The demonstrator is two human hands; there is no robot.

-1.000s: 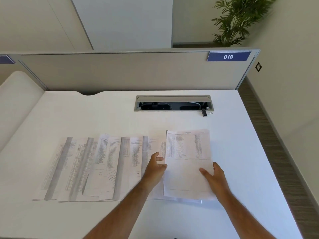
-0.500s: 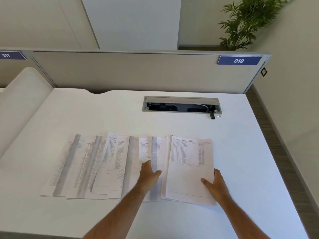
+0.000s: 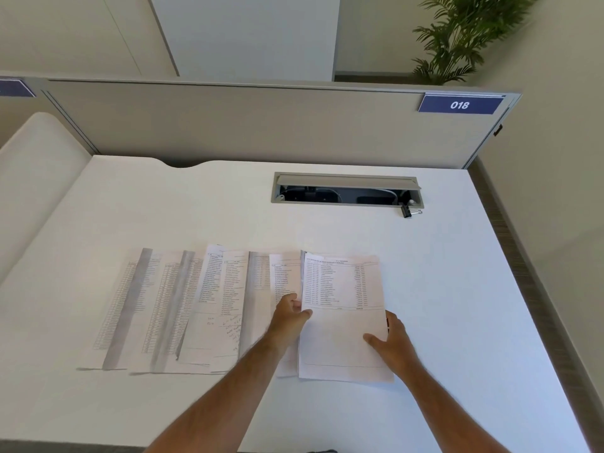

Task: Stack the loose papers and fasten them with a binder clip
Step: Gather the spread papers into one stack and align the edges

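Observation:
Several printed paper sheets (image 3: 183, 305) lie fanned in an overlapping row across the white desk (image 3: 457, 289). The rightmost sheets form a small stack (image 3: 341, 289) with a printed list on top. My left hand (image 3: 289, 322) pinches the stack's left edge, thumb on top. On the stack's right edge, my right hand (image 3: 390, 341) has its thumb on the paper and its fingers beneath. A small black binder clip (image 3: 407, 211) lies far off, by the right end of the cable slot.
An open grey cable slot (image 3: 346, 179) is set into the desk behind the papers. A beige partition (image 3: 261, 125) with a blue "018" label closes the far side. The desk's right edge drops to the floor beside a wall, and a potted plant (image 3: 457, 37) stands beyond.
My left hand has moved right, from lying flat on the neighbouring sheets to the left edge of the right-hand stack. My right hand has kept its hold.

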